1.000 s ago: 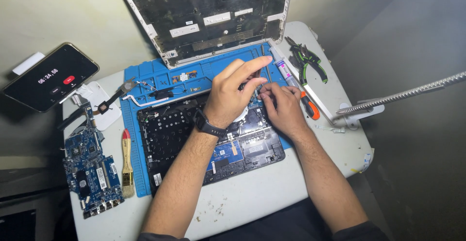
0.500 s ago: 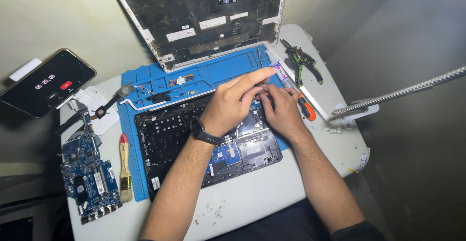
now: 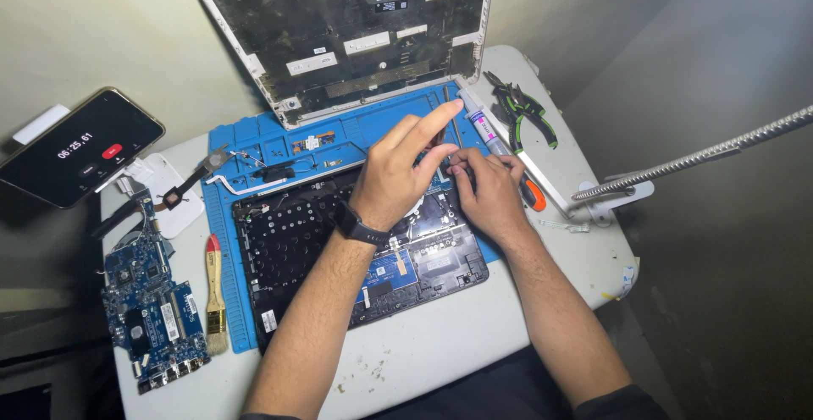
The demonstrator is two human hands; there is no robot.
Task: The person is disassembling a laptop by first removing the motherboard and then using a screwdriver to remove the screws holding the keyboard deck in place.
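Observation:
A stripped black laptop base (image 3: 322,251) lies on a blue work mat (image 3: 271,145), its lid (image 3: 356,30) propped open behind. My left hand (image 3: 398,179), wearing a dark wristwatch, hovers over the base's far right corner with the index finger stretched out and the thumb and other fingers drawn together. My right hand (image 3: 489,191) is beside it, fingers curled down onto the same corner. The fingertips of both hands meet there and hide whatever is between them. A thin dark rod (image 3: 446,102) sits just beyond the left index finger.
On the white table (image 3: 440,352): a blue circuit board (image 3: 148,310) and a paintbrush (image 3: 214,289) at left, a phone with a running timer (image 3: 80,145), green-black pliers (image 3: 527,115), a paste syringe (image 3: 487,128), an orange-handled tool (image 3: 533,196), and a flexible lamp arm (image 3: 703,157).
Both hands stay at the base's far right corner. My left index finger has lifted and straightened. The view has shifted slightly.

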